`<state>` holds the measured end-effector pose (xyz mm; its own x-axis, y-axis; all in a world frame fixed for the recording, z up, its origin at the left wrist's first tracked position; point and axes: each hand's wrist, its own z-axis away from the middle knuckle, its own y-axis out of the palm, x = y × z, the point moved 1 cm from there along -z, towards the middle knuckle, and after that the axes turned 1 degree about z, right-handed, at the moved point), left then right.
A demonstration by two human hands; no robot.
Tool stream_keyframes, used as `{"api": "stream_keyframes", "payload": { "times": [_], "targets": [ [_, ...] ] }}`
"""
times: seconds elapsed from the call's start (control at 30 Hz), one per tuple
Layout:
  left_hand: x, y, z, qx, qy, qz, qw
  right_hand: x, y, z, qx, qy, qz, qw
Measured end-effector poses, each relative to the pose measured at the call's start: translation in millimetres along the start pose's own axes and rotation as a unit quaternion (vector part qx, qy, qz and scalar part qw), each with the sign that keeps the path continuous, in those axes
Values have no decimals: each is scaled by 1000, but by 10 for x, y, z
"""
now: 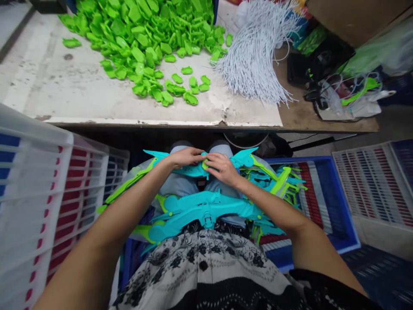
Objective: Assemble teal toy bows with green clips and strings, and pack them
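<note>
Both my hands meet over my lap, below the table edge. My left hand (184, 156) is closed on the middle of a turquoise toy bow (245, 158) that spans sideways across my knees. My right hand (222, 168) pinches a small green plastic piece (205, 164) against the bow's centre. Several more turquoise bows (206, 211) with green limbs lie stacked on my lap, closer to my body.
A worn white table (64, 86) carries a big heap of green plastic pieces (145, 30) and a bundle of white cords (254, 56). White crates (41, 181) stand at my left. A blue crate (325, 202) holding finished bows is at my right, with another white crate (371, 181) beyond.
</note>
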<state>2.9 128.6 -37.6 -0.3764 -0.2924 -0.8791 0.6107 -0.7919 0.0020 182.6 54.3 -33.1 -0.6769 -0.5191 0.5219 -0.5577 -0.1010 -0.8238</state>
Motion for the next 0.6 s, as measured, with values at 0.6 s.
{"api": "stream_keyframes", "payload": {
  "times": [0.6],
  "targets": [
    [120,212,68,-213,122,-281,928,-11,-5,-141,96,185,2,978]
  ]
}}
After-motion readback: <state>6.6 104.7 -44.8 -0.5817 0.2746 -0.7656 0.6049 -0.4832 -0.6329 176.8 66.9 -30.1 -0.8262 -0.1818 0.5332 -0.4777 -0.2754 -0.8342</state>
